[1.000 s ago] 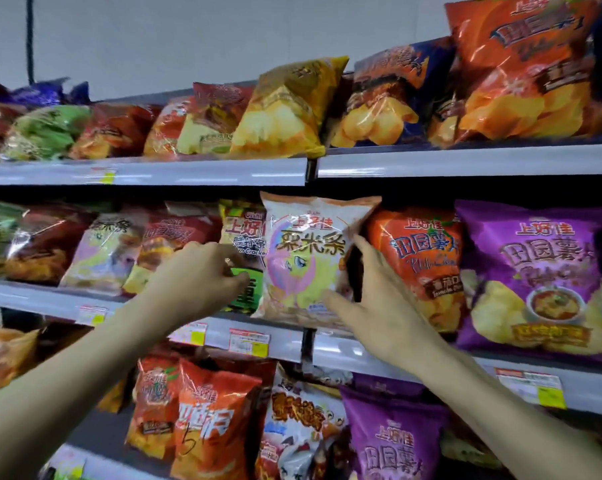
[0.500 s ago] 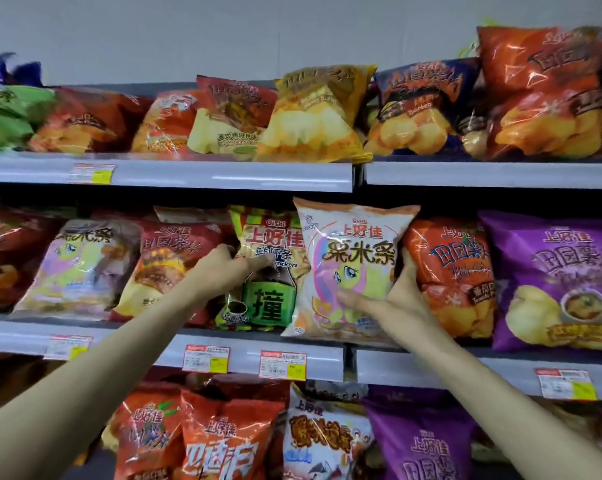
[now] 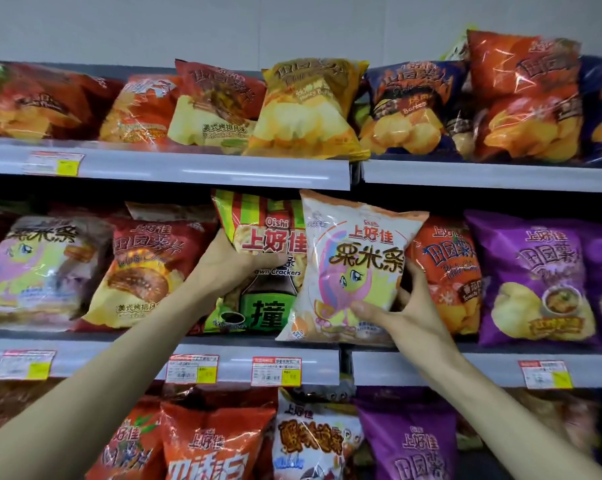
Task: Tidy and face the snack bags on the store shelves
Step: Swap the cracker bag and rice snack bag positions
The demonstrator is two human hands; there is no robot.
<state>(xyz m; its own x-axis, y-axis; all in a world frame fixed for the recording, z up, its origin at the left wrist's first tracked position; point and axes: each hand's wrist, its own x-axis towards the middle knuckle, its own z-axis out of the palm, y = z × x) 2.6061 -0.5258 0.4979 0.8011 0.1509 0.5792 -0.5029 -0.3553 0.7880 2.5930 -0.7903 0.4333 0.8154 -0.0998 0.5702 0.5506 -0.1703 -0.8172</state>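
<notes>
left hand (image 3: 231, 268) tight around the prawn cracker bag (image 3: 271, 308), right hand (image 3: 411, 311) tight around the white pony bag (image 3: 356, 261)

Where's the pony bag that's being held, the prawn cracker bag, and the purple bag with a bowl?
pony bag (image 3: 353, 277), head view, pony's face
prawn cracker bag (image 3: 268, 311), head view, green label
purple bag (image 3: 561, 299), head view, bowl picture

The white bag (image 3: 358, 268) has orange edging and a pink-and-yellow cartoon pony. The striped bag (image 3: 271, 237) runs red and green on top, with a green panel below. The price tags (image 3: 277, 371) are white, red and yellow.
</notes>
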